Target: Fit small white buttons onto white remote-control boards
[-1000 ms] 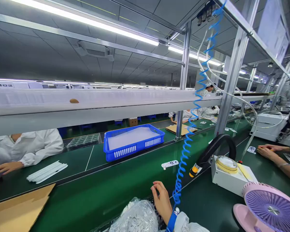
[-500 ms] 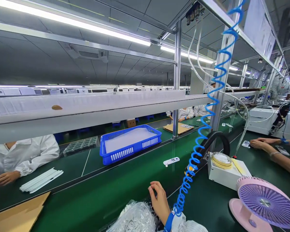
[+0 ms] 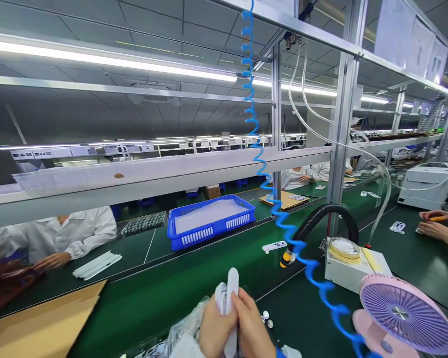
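At the bottom centre my left hand (image 3: 213,330) and my right hand (image 3: 252,328) are pressed together around a slim white remote-control shell (image 3: 231,293). It stands upright between my fingers, its rounded top poking above them. A crinkled clear plastic bag of small white parts (image 3: 179,333) lies just left of my hands. Two small round silver pieces (image 3: 267,319) rest on the green mat by my right hand. A blue coiled air hose (image 3: 283,223) hangs from above and trails past my right side.
A green conveyor belt (image 3: 194,278) carries a white remote (image 3: 274,246). Beyond stand a blue crate (image 3: 211,226), a cardboard sheet (image 3: 41,323) at left, a white box with a tape roll (image 3: 348,263) and a pink fan (image 3: 403,318). Co-workers in white sit opposite; another person's hands (image 3: 436,226) rest far right.
My right hand left the bag and came up with my left hand, both now clasping a white remote shell. The view turned; the blue hose swung left.
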`<action>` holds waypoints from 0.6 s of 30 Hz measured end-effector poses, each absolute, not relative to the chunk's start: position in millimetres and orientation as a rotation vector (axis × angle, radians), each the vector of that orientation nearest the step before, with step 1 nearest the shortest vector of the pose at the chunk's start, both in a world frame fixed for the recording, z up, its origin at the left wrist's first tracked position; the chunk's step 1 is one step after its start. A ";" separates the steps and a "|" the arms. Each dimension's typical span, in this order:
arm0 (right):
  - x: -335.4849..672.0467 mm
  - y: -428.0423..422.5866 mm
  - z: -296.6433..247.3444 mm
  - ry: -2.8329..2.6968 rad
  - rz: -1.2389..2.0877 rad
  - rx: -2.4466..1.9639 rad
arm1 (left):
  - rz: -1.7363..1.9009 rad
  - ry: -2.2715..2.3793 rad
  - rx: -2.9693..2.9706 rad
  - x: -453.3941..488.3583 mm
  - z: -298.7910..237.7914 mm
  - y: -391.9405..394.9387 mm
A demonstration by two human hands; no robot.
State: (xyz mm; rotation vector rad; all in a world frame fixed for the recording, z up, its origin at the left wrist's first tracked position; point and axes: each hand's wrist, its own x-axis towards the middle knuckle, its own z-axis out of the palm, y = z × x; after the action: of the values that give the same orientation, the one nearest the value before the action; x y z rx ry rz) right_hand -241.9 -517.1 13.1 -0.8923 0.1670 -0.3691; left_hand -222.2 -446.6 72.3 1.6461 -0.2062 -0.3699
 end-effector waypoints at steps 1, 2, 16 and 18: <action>-244.0 -530.0 6.7 0.190 -0.347 -0.795 | -0.412 -0.193 1.617 -226.6 63.8 -463.1; -245.8 -543.6 0.1 0.200 -0.312 -0.708 | -0.466 -0.180 1.585 -230.7 56.2 -476.4; -245.9 -666.7 -51.6 0.179 0.066 -0.262 | -0.858 0.170 1.075 -213.3 12.4 -541.6; -243.6 -672.4 -50.5 0.120 0.030 -0.275 | -0.846 0.154 1.045 -209.2 6.4 -559.6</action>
State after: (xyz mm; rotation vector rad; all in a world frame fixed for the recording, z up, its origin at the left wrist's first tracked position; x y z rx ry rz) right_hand -243.6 -672.4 -50.5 -0.2751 0.1205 0.0299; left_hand -209.2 -559.6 6.4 1.0452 0.1545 -0.8465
